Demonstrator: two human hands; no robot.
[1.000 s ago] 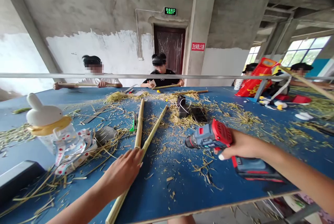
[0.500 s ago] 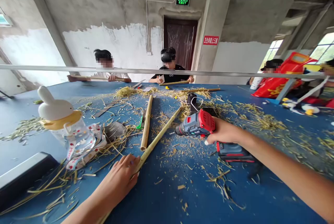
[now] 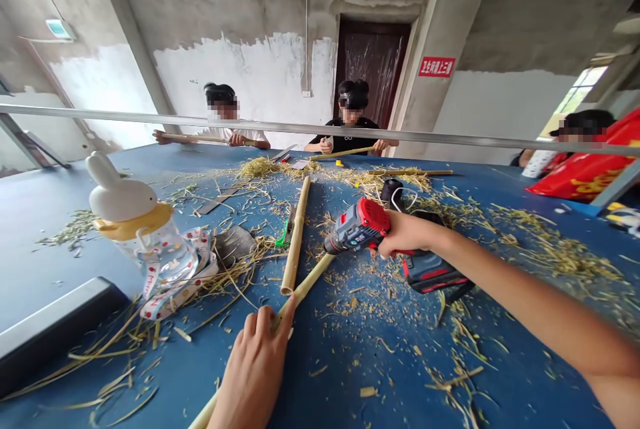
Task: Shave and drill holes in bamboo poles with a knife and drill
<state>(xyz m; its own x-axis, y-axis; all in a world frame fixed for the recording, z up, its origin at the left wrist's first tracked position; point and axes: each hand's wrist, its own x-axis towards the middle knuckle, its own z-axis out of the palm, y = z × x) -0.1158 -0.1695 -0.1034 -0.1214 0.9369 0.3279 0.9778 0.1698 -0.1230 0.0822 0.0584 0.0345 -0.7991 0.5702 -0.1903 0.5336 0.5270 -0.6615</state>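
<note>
My left hand (image 3: 257, 349) is closed around a long pale bamboo stick (image 3: 313, 277), which runs from the near edge up toward the middle of the table. In my right hand (image 3: 400, 232) is a red and grey cordless drill (image 3: 357, 225), pointed left. The drill's front end is over the stick's far part and hides it; whether the bit touches the stick I cannot tell. Just left of the stick lies a thicker bamboo tube (image 3: 296, 235), its open end toward me. A green-handled tool (image 3: 285, 232) rests against that tube's left side.
Shavings (image 3: 345, 302) are strewn over the blue table (image 3: 325, 382). A rabbit-topped water bottle (image 3: 145, 222) with a strap and a black box (image 3: 60, 335) stand at left. A metal bar (image 3: 280, 127) crosses the far side. Several people sit beyond, two holding sticks.
My right hand has brought the drill left, over the stick. My left hand has shifted right along with the stick. The camera view has turned somewhat left.
</note>
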